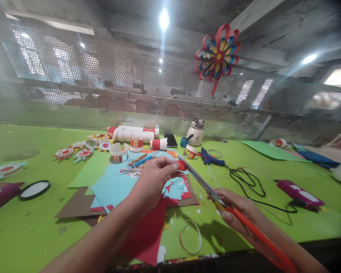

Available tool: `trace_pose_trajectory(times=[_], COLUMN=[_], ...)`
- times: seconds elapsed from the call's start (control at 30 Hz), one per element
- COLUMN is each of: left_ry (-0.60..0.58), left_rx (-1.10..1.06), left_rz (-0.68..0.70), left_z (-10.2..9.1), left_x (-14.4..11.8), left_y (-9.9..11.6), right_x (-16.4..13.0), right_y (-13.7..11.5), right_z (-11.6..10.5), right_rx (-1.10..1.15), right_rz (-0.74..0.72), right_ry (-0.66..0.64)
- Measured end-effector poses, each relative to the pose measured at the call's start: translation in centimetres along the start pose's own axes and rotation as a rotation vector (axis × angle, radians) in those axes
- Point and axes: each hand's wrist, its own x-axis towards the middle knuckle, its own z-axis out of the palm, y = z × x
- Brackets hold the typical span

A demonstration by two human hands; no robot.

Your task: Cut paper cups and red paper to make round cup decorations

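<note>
My left hand (153, 178) pinches a small red paper piece (181, 165) between thumb and fingers above a pile of blue and red paper sheets (116, 187). Gripped in my right hand (235, 208) are scissors (200, 180) with orange-red handles. Their long blades point up and left, and the tips reach the red piece. A large red sheet (150, 237) lies under my left forearm.
On the green table (31, 231) are paper cups (136, 143), decorated discs (64, 152), a blue glue gun (211, 158) with a black cable, a white jar (196, 132), a pink device (298, 192), a tape ring (34, 189). A perforated metal screen with a paper pinwheel (218, 55) stands behind.
</note>
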Motion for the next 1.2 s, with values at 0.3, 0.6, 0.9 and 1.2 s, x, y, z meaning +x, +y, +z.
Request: trace_pose_trajectory(times=[0.3, 0.6, 0.9, 1.2], left_ry=[0.002, 0.005, 0.004, 0.017], left_rx=[-0.001, -0.003, 0.022, 0.035], left_rz=[0.002, -0.007, 0.007, 0.001], left_z=[-0.03, 0.09, 0.01, 0.01], left_x=[0.08, 0.00, 0.03, -0.05], left_y=[-0.17, -0.07, -0.02, -0.06], right_x=[-0.02, -0.10, -0.08, -0.06], right_y=[0.49, -0.06, 0.43, 0.35], right_z=[-0.18, -0.28, -0.27, -0.20], right_rx=[-0.019, 0.017, -0.054, -0.068], right_rz=[-0.001, 0.016, 0.011, 0.015], right_ry=[-0.033, -0.055, -0.053, -0.048])
